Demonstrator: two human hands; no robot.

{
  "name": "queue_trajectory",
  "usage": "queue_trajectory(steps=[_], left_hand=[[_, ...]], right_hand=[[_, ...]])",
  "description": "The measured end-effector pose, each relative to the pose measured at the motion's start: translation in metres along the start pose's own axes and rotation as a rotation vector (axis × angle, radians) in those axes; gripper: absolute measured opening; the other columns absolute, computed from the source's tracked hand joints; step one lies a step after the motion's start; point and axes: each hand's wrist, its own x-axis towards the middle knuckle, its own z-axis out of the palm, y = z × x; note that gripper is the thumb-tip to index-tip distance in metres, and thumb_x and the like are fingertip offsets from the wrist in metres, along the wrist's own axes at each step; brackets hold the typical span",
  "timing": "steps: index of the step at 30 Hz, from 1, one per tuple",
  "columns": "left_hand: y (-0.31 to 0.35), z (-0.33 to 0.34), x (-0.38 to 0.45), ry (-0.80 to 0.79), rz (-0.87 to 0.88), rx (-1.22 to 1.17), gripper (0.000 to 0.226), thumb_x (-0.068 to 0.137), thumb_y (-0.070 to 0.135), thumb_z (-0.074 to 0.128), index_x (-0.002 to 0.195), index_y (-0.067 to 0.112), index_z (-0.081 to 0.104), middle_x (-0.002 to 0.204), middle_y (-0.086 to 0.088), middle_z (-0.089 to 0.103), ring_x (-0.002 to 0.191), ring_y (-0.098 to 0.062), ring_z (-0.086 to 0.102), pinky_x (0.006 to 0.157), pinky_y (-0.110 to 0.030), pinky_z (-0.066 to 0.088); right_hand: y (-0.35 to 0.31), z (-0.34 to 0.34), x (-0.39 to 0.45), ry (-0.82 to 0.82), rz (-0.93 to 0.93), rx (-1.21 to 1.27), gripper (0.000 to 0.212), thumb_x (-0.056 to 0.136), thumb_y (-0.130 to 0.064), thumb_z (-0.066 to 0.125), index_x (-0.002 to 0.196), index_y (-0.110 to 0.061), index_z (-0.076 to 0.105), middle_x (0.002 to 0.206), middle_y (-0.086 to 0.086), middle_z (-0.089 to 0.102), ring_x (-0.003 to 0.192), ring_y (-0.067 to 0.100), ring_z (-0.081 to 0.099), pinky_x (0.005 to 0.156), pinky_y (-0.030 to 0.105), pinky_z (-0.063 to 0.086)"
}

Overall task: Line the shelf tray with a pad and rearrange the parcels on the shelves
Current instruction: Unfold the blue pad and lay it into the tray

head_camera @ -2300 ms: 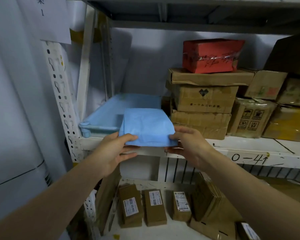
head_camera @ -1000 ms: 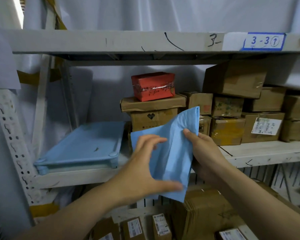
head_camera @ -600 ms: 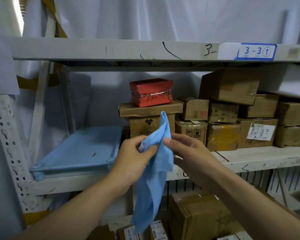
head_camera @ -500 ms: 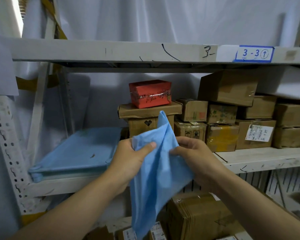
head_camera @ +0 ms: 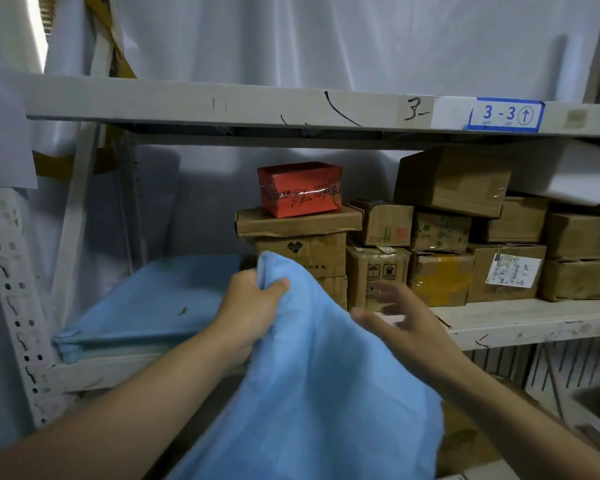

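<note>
Step in hand: opening the pad (head_camera: 326, 393) out of its folds so it can go flat into the tray (head_camera: 146, 303); my judgement is the lining itself is not yet done.
How to do it well: pinch two neighbouring corners, one per hand, let the sheet hang free, then carry it left and lower it so its edges meet the tray rim without bunching.
Pad: thin, soft, light blue sheet, hanging in loose folds in front of the shelf (head_camera: 499, 323), below and right of the tray.
Left hand (head_camera: 253, 306): clenched on the pad's top corner.
Right hand (head_camera: 406, 323): fingers spread and blurred, released, just beside the sheet.
Tray: pale blue, shallow, bare, at the shelf's left end.
Parcels: brown boxes (head_camera: 440, 237) stacked right of the tray, a red box (head_camera: 298, 188) on top.
</note>
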Motion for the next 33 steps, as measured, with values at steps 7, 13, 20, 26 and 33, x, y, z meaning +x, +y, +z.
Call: queue_trajectory(steps=[7, 13, 20, 26, 33], left_hand=[[0.004, 0.034, 0.001, -0.065, -0.138, -0.112, 0.033, 0.098, 0.016, 0.055, 0.13, 0.006, 0.054, 0.119, -0.014, 0.064, 0.108, -0.032, 0.063, 0.096, -0.051, 0.053], [0.013, 0.041, -0.018, -0.436, -0.131, -0.352, 0.052, 0.084, 0.038, 0.073, 0.127, 0.014, 0.058, 0.117, -0.005, 0.072, 0.103, -0.021, 0.072, 0.094, -0.037, 0.056], [0.013, 0.044, -0.029, -0.573, 0.078, 0.069, 0.072, 0.071, 0.04, 0.085, 0.134, 0.035, 0.05, 0.126, 0.016, 0.06, 0.11, -0.004, 0.062, 0.085, -0.02, 0.055], [-0.001, 0.04, -0.015, -0.238, 0.173, 0.053, 0.014, 0.088, 0.015, 0.073, 0.1, 0.01, 0.068, 0.093, -0.009, 0.075, 0.087, -0.021, 0.071, 0.076, -0.031, 0.056], [-0.007, 0.029, -0.002, -0.144, 0.078, -0.052, 0.027, 0.097, 0.021, 0.06, 0.086, 0.001, 0.074, 0.09, -0.03, 0.069, 0.073, -0.026, 0.063, 0.072, -0.041, 0.053]], right_hand=[[-0.037, 0.007, -0.021, -0.351, 0.066, 0.09, 0.064, 0.083, -0.05, 0.075, 0.136, -0.035, 0.041, 0.117, -0.008, 0.058, 0.094, 0.011, 0.068, 0.062, 0.022, 0.058], [-0.018, -0.002, -0.007, 0.007, 0.238, 0.346, 0.013, 0.1, -0.016, 0.059, 0.107, -0.009, 0.067, 0.095, 0.012, 0.074, 0.085, 0.026, 0.073, 0.073, 0.043, 0.062], [-0.027, -0.02, 0.004, 0.053, 0.369, 0.714, 0.025, 0.105, -0.031, 0.05, 0.11, -0.011, 0.064, 0.084, 0.006, 0.067, 0.067, 0.019, 0.064, 0.044, 0.023, 0.047], [-0.027, -0.006, 0.013, -0.122, 0.266, 1.008, 0.069, 0.084, -0.051, 0.068, 0.134, -0.007, 0.051, 0.114, 0.016, 0.073, 0.101, 0.024, 0.074, 0.088, 0.035, 0.058], [-0.039, 0.005, 0.006, -0.291, 0.113, 0.598, 0.043, 0.08, -0.035, 0.08, 0.117, -0.018, 0.068, 0.12, -0.005, 0.071, 0.111, 0.008, 0.067, 0.093, 0.025, 0.051]])
